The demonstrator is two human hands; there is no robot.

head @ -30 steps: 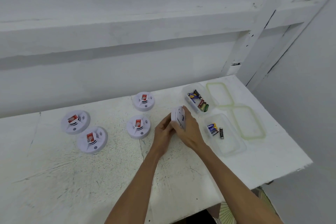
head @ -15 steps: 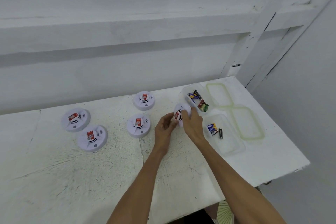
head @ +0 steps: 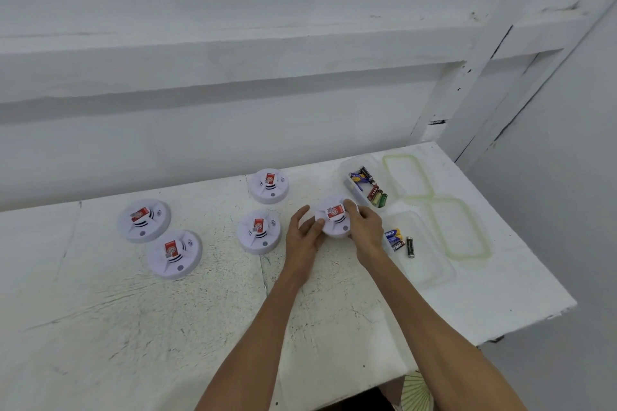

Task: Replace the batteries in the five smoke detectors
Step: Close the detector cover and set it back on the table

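One smoke detector [head: 335, 222], red label up, is gripped at its rim by my left hand [head: 302, 238] and right hand [head: 365, 227], fingers curled round it, at the white table [head: 167, 327]. Four other detectors [head: 258, 232] lie to its left, and two clear tubs [head: 430, 264] of batteries [head: 395, 238] stand just right.

White smoke detectors [head: 258, 232] carry red labels; table [head: 133, 310] white, scuffed.

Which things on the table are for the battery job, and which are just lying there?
For the job:
- held detector, in left hand and right hand
- four other detectors
- far box and near box, with batteries

Just lying about:
- far lid
- near lid
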